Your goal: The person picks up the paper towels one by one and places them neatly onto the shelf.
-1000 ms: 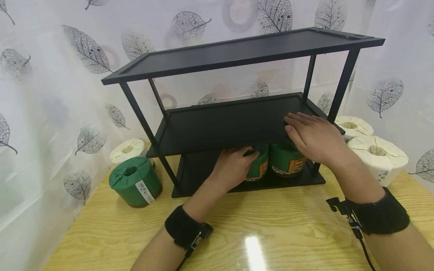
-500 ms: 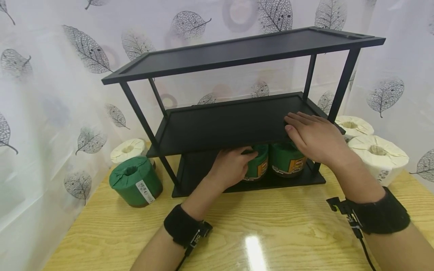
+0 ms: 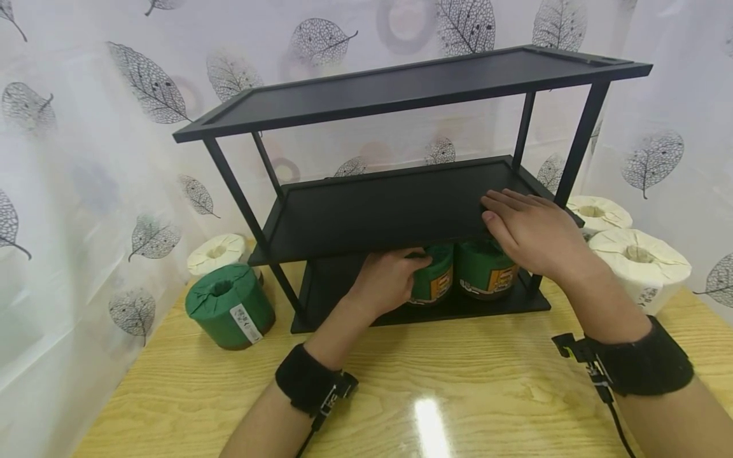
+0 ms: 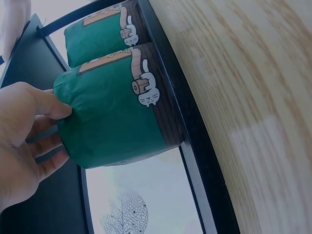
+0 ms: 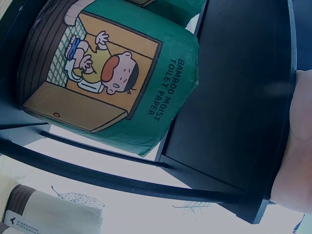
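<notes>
On the bottom tier of a black shelf rack [image 3: 389, 203], two green-wrapped toilet paper rolls [image 3: 487, 273] stand upright side by side near the right end. My left hand [image 3: 382, 280] reaches under the middle tier to the left one, the nearer toilet paper roll [image 4: 109, 117] in the left wrist view. There its thumb touches the roll's top edge, and the loosely bent fingers lie beside that edge. My right hand [image 3: 532, 235] rests on the front right of the middle tier, fingers extended. "Bamboo moist toilet paper" is printed on the right roll [image 5: 117, 73].
Left of the rack stand a green roll [image 3: 229, 312] and, behind it, a cream-wrapped roll [image 3: 214, 254]. Two more cream rolls [image 3: 641, 261] are on the right. Rack posts [image 3: 581, 140] bound the reach at each end. A leaf-patterned curtain [image 3: 366, 38] hangs behind the wooden table [image 3: 458, 381].
My left hand has drifted slightly left, uncovering a little more of the left green roll. That roll and my right hand have stayed in place.
</notes>
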Demonstrator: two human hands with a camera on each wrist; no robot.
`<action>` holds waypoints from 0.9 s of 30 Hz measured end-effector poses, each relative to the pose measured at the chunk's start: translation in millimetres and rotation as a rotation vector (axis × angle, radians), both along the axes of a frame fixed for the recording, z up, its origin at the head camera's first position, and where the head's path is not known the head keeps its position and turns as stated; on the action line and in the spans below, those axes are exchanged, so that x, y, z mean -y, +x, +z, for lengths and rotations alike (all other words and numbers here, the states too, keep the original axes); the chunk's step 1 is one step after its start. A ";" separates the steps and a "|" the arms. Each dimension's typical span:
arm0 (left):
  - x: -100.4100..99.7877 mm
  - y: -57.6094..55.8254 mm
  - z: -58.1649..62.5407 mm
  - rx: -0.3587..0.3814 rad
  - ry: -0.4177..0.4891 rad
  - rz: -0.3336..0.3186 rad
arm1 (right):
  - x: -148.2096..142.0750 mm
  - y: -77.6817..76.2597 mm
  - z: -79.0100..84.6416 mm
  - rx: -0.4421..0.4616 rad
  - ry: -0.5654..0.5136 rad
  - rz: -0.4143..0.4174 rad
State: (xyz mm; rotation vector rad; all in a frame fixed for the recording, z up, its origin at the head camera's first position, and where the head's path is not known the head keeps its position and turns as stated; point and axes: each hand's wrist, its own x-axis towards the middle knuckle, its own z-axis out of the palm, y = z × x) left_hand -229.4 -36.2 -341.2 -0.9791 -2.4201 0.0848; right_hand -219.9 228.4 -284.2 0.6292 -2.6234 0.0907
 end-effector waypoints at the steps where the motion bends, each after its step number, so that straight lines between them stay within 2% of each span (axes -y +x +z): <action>1: 0.1 -0.2 0.2 0.006 0.005 -0.002 | -0.1 -0.1 0.1 0.001 0.000 0.001; 12: 3.5 -1.0 1.7 0.139 0.080 -0.016 | -0.6 -0.3 -0.1 0.007 -0.005 -0.005; 15: 4.5 -2.5 1.1 0.156 0.106 -0.020 | -0.9 -0.6 -0.2 0.008 -0.005 -0.006; 27: 9.8 -6.5 -3.9 0.116 0.150 -0.025 | -0.9 -0.5 -0.8 0.004 0.002 -0.001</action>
